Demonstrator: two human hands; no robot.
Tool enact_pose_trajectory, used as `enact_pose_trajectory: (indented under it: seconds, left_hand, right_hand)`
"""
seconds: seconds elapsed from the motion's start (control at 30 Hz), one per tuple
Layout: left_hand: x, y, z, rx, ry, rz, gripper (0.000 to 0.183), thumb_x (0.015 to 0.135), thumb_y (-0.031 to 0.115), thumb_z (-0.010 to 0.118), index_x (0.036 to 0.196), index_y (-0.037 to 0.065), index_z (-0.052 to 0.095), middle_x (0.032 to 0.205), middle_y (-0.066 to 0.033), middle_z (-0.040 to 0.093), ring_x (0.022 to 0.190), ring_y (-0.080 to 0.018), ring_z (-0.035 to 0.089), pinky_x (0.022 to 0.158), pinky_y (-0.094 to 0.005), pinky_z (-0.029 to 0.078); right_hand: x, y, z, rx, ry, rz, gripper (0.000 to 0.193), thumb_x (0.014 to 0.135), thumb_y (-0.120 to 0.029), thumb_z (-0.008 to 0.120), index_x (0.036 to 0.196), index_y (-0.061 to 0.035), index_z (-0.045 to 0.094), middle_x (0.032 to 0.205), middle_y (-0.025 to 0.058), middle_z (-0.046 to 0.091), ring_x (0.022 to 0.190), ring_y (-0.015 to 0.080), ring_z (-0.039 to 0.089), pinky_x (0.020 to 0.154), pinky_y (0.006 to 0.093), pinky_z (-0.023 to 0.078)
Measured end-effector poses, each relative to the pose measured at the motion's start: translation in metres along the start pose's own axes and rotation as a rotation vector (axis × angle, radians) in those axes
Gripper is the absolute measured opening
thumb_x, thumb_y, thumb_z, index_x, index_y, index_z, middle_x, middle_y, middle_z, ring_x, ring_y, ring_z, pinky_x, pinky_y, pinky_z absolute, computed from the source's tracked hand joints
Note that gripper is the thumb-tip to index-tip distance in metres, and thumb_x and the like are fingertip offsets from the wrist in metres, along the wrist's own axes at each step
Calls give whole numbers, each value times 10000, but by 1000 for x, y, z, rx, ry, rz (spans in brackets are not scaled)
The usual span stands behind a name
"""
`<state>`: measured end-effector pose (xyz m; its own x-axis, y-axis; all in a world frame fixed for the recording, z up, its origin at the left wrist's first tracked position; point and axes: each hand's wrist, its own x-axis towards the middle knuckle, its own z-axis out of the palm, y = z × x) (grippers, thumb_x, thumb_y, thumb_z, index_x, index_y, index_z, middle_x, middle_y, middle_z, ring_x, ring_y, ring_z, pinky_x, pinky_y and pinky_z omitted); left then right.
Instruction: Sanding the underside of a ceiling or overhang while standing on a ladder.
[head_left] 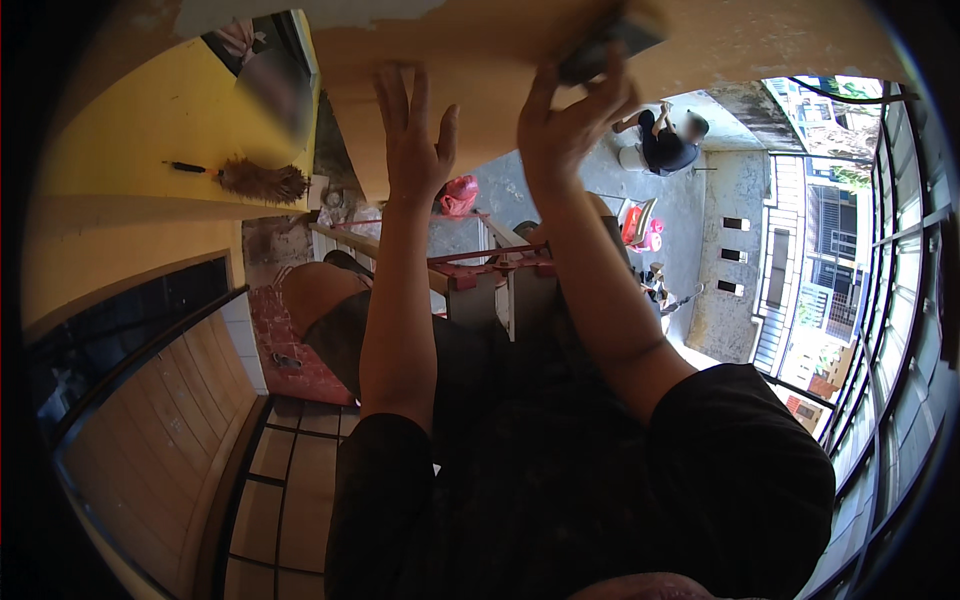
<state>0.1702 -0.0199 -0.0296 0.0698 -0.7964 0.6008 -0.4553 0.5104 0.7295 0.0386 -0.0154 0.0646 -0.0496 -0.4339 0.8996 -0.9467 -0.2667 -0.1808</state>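
Observation:
My left hand [415, 145] reaches up with its fingers spread against an orange-brown painted surface [470, 110], and it holds nothing. To its right, my right hand [572, 125] grips a dark rectangular block [612, 48] with a lighter brown edge. The block lies against the same surface near the top of the view. Motion blurs it, so whether it is a sanding block cannot be told. Bare patches show in the paint along the upper edge. Both my arms are raised, and my legs straddle a stepladder [490, 268] with a reddish top frame.
A feather duster [262, 180] rests by the yellow wall [130, 130] at the left. Below, on the grey floor, are a red plastic bag [459, 196] and a red-and-white item [636, 220]. Another person [668, 150] sits farther off. Metal bars [880, 300] line the right side.

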Motion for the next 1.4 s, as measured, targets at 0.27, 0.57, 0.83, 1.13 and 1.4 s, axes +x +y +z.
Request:
enact_pose_trajectory:
  seconds: [0.27, 0.57, 0.83, 1.13, 1.4]
  left_hand:
    - [1, 0, -2, 12, -6, -4, 628, 885, 203, 596, 1439, 124, 311, 1501, -254, 145, 1363, -506, 124, 1053, -548, 306]
    - [-2, -10, 7, 24, 44, 21, 615, 879, 175, 592, 1428, 106, 323, 1502, -246, 151, 1358, -509, 138, 1058, -547, 301]
    - [3, 26, 9, 183, 86, -37, 623, 879, 188, 554, 1443, 117, 298, 1465, -308, 176, 1339, -516, 189, 1047, -593, 263]
    - [24, 48, -1, 215, 0, -17, 643, 837, 98, 571, 1427, 248, 363, 1475, -204, 256, 1343, -457, 247, 1041, -650, 220]
    - [27, 39, 4, 184, 0, 20, 601, 859, 108, 556, 1424, 183, 364, 1478, -237, 220, 1347, -475, 214, 1064, -614, 216]
  right_hand:
    - [40, -7, -13, 122, 62, 41, 670, 774, -61, 681, 1329, 53, 324, 1123, 210, 395, 974, 314, 387, 794, 386, 372]
    - [-29, 24, -1, -4, -96, 18, 619, 785, -63, 675, 1311, 40, 364, 1080, 255, 415, 986, 360, 401, 867, 464, 353]
    - [20, 3, -15, -75, -31, -11, 601, 796, -71, 659, 1315, 27, 373, 1086, 254, 422, 998, 378, 410, 882, 468, 343]
    - [30, -8, -22, -20, -48, 18, 574, 787, -21, 657, 1286, 32, 378, 1103, 238, 401, 1010, 357, 416, 876, 469, 341]
    - [11, 9, -15, -9, 8, 96, 564, 814, -16, 635, 1301, 55, 358, 1135, 262, 402, 1005, 373, 408, 873, 447, 365]
